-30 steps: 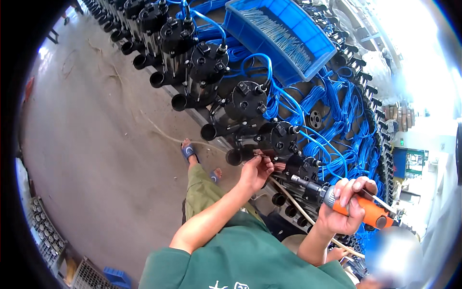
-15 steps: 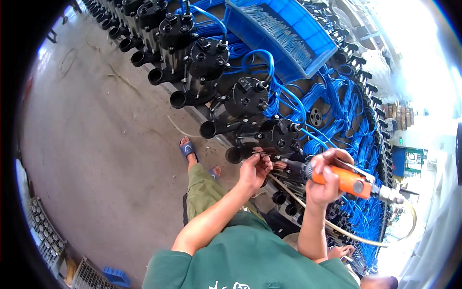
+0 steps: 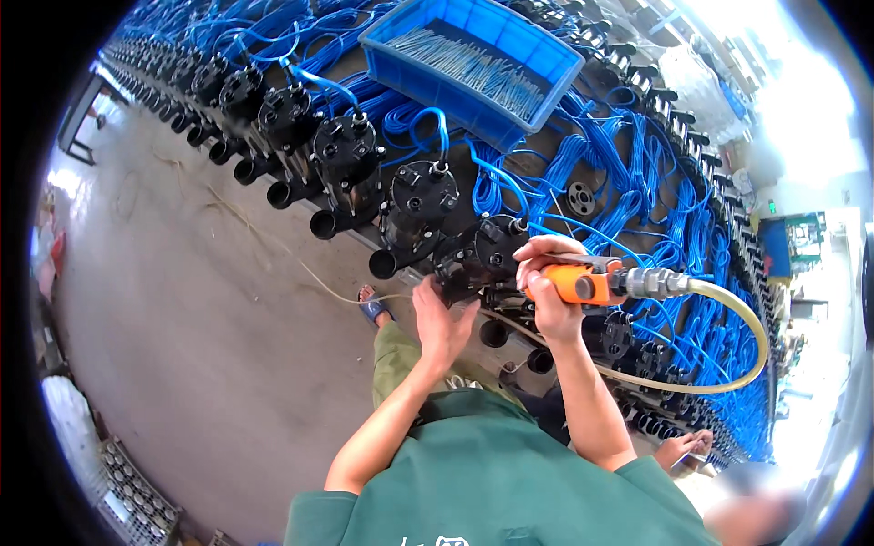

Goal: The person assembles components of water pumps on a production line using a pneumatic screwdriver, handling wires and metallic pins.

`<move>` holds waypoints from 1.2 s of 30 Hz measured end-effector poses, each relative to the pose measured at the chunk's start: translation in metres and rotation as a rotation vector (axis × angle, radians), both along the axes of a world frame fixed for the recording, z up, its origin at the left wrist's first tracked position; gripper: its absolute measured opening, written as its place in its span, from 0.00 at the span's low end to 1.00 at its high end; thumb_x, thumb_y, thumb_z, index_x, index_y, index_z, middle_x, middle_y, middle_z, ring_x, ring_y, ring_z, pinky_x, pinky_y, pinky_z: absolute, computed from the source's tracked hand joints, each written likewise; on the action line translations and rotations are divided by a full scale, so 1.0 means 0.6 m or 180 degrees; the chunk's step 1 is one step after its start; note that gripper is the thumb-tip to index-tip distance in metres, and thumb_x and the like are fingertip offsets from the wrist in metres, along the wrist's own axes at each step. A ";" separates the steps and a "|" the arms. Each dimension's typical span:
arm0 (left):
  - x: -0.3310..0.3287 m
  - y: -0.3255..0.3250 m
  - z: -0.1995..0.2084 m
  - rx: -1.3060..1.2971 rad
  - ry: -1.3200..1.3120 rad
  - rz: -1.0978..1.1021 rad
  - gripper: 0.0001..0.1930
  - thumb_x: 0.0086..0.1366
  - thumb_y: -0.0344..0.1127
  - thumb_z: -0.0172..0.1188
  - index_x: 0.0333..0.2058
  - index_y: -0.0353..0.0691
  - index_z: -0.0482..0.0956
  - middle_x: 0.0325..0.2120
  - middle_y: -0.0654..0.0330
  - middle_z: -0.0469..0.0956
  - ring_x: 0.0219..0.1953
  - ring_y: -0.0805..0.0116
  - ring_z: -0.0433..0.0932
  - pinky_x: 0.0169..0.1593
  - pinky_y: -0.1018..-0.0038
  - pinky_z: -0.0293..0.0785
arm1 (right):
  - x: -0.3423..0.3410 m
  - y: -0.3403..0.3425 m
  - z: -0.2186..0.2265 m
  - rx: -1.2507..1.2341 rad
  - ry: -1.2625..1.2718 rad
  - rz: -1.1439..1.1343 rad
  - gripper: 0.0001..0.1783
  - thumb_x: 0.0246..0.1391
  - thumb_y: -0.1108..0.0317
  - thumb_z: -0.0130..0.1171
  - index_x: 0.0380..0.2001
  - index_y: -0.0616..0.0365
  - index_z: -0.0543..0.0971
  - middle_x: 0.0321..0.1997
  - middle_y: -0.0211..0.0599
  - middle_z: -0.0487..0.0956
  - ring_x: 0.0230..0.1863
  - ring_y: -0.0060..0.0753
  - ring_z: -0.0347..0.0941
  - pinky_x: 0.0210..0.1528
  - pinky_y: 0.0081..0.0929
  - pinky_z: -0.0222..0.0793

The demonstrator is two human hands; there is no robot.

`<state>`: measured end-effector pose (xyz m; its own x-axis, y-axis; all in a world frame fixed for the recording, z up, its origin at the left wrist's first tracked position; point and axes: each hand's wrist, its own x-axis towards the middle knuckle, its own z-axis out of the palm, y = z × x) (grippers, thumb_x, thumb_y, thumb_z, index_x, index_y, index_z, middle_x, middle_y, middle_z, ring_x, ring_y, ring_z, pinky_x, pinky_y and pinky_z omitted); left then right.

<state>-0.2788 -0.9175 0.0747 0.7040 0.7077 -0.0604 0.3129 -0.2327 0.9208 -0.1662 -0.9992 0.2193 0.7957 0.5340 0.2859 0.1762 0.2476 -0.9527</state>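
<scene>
My right hand (image 3: pixel 553 296) is closed around an orange power driver (image 3: pixel 575 284) with a metal hose fitting at its rear. Its front end points toward a black pump (image 3: pixel 481 255), and the tip is hidden by my fingers and the pump. At the pump's lower side is my left hand (image 3: pixel 442 328), slightly blurred, its fingers and thumb around the housing where the outlet is hidden. A blue cable (image 3: pixel 512 187) rises from the pump's lid. The driver's pale hose (image 3: pixel 760 341) loops right and back under my right forearm.
Similar black pumps (image 3: pixel 344 150) stand in a long row to far left and near right. Behind them lie coiled blue cables (image 3: pixel 596 150) and a blue crate (image 3: pixel 537 132) holding many thin metal rods. A black flanged disc (image 3: pixel 580 197) lies among cables. Another person's hand (image 3: pixel 685 448) is at lower right.
The driver and my right hand have moved left and up to the pump. My left hand has left its pinch on thin metal pieces and shifted left to the housing. The view has shifted.
</scene>
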 end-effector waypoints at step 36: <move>0.073 0.076 -0.075 -0.0212 -0.1133 -0.1146 0.58 0.39 0.31 0.79 0.67 0.30 0.50 0.56 0.40 0.69 0.57 0.37 0.69 0.62 0.56 0.67 | 0.107 0.155 0.019 -0.0401 -0.0380 -0.0331 0.18 0.53 0.79 0.53 0.50 0.66 0.73 0.40 0.46 0.81 0.29 0.23 0.75 0.35 0.23 0.75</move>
<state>-0.2352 -0.8721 0.0297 0.8877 0.4192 0.1907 -0.1120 -0.2051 0.9723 -0.1020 -0.9064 0.2309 0.8129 0.4882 0.3175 0.3080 0.1023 -0.9459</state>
